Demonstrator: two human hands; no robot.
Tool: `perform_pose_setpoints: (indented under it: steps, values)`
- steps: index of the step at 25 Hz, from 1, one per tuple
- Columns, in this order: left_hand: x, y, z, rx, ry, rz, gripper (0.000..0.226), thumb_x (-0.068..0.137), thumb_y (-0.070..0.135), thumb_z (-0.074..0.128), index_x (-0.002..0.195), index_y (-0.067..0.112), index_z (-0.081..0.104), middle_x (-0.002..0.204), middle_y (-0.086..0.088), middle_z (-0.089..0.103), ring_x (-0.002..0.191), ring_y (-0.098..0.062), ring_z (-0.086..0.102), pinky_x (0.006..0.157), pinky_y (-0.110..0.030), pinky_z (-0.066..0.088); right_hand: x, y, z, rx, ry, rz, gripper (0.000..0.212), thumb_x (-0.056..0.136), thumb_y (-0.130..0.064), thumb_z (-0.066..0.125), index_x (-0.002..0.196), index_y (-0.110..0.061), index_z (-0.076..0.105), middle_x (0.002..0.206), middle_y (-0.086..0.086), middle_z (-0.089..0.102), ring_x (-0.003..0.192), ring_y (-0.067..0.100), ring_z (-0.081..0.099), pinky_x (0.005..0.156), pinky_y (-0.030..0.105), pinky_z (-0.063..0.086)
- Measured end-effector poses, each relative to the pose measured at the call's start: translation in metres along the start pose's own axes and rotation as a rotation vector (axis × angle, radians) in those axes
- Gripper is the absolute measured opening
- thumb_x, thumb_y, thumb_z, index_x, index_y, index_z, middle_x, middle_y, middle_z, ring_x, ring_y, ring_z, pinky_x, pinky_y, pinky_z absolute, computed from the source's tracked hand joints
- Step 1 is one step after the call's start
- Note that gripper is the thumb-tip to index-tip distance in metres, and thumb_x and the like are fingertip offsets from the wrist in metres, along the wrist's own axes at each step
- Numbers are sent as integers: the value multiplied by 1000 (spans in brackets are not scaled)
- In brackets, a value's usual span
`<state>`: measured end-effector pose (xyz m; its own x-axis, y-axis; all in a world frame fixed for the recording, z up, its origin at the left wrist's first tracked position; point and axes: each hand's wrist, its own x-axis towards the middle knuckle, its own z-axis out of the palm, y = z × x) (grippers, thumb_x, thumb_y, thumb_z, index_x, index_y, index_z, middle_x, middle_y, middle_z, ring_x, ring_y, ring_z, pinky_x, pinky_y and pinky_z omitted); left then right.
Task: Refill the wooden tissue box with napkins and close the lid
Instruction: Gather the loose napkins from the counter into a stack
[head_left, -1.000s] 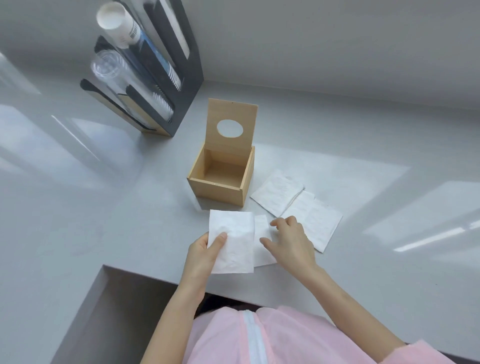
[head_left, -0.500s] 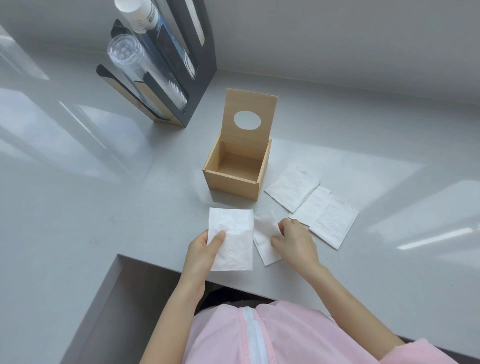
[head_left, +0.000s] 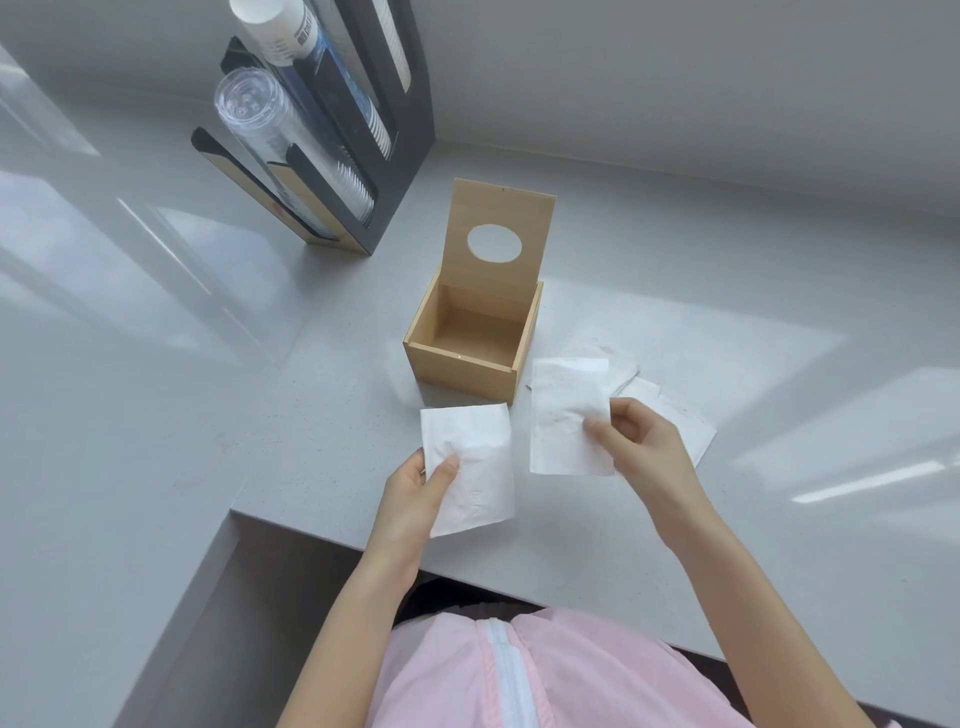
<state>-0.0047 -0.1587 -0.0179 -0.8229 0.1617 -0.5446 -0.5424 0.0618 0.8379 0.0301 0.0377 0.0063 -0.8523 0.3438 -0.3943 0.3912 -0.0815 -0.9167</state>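
The right hand (head_left: 641, 449) had lifted a second napkin (head_left: 569, 415) off the counter (head_left: 260, 415), pinching it; the left hand (head_left: 421, 488) still gripped the first napkin (head_left: 467, 462) near the open box (head_left: 467, 364).

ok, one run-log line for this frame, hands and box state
left hand: holds napkin | right hand: holds second napkin | wooden box: empty, lid upright | loose napkins: on counter

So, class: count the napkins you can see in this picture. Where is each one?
At least 4: one in the left hand, one in the right hand, and at least two on the counter beside the wooden tissue box, partly hidden, so more may lie beneath.
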Motion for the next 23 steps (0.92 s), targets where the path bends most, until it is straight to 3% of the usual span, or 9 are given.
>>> perform_pose_setpoints:
  steps: [3,6,12,15,18,23]
  values:
    - [4,3,7,-42,-51,-14,20,95,19,46,105,20,64,106,-2,70,97,-20,66,87,-34,51,-5,-9,2,189,-152,-7,13,88,-7,58,98,-10,66,90,-1,72,83,12,67,77,25,51]
    - [6,5,13,-128,-127,-46,28,97,24,40,113,15,62,107,-5,71,93,-18,67,76,-30,53,-5,-4,17,67,-209,14,12,87,-5,59,92,-14,65,83,-5,71,74,4,66,64,11,50]
    - [9,5,20,-126,-238,-59,29,94,30,43,113,16,61,107,-7,71,94,-19,68,78,-33,55,-2,16,29,-101,-160,78,18,87,-8,59,79,-24,61,73,-10,64,54,-10,58,51,2,41]
    - [9,5,26,-83,-235,-62,24,93,23,47,111,13,61,107,-9,69,94,-21,67,80,-33,54,-3,19,29,-143,-150,74,18,86,-10,60,78,-26,61,76,-10,64,64,-2,60,58,7,44]
    - [10,6,28,-58,-239,-70,26,93,19,49,114,9,59,110,-12,68,101,-27,64,86,-39,51,-2,20,27,-214,-131,55,17,86,-10,59,77,-25,61,80,-4,66,75,12,61,70,21,46]
    - [15,4,35,0,-225,-56,14,92,16,51,97,21,63,99,-5,70,87,-21,66,75,-32,52,-1,23,25,-314,-123,51,7,86,-14,59,82,-20,62,83,-2,65,74,13,60,66,20,44]
